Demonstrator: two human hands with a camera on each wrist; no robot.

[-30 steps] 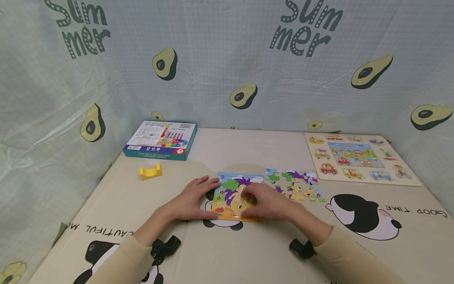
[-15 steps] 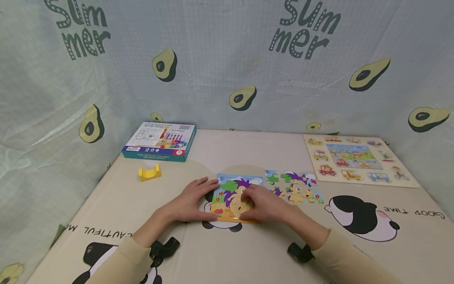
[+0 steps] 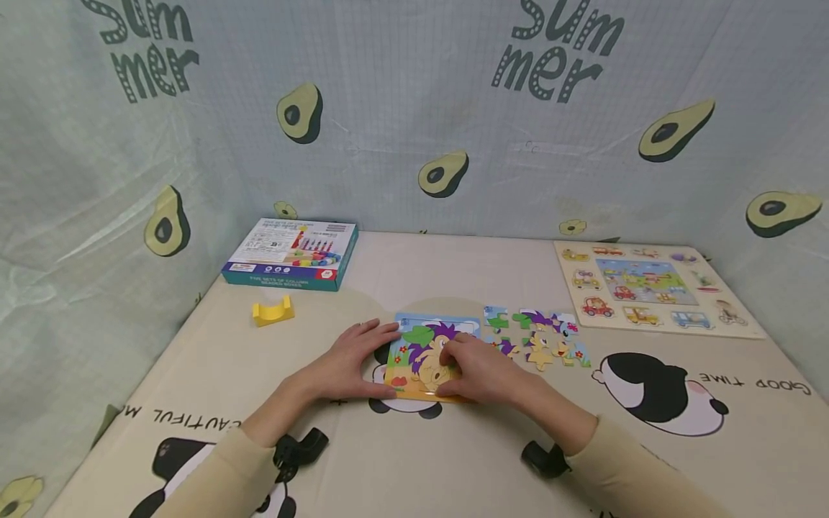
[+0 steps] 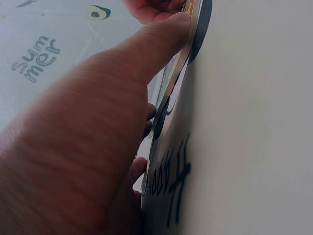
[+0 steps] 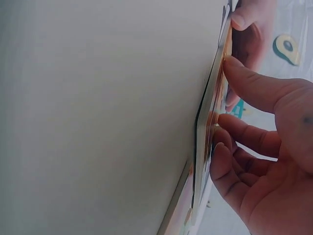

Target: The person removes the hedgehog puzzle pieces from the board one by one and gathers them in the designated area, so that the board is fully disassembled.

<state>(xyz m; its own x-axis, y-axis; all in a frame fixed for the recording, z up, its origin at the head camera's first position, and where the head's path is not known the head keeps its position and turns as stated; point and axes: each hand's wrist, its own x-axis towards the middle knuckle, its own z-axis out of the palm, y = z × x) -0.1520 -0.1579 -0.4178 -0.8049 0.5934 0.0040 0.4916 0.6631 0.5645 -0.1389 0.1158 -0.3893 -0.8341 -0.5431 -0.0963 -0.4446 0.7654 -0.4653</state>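
Observation:
A puzzle board [image 3: 409, 394] with a purple-spined hedgehog picture lies flat in front of me in the head view. My left hand [image 3: 352, 365] rests spread along its left side, thumb at the near corner and fingers at the far one. Over the board's right half, my right hand [image 3: 486, 370] bends its thumb and index finger down to the picture, pinching a puzzle piece at the surface; the hand hides most of that piece. In the right wrist view, the thumb [image 5: 249, 83] and fingertips meet the board's face [image 5: 211, 112], apart from each other.
Several loose puzzle pieces [image 3: 540, 344] lie right of the board. Farther right is a wooden vehicle puzzle [image 3: 586, 253]. At the back left sits a bead-set box [image 3: 285, 280], with a yellow curved block [image 3: 273, 312] in front of it. A patterned cloth wall rises behind.
The right thumb and fingers stay at the same spot on the board, with only slight shifts. The left hand keeps its place; the head view tilts slightly.

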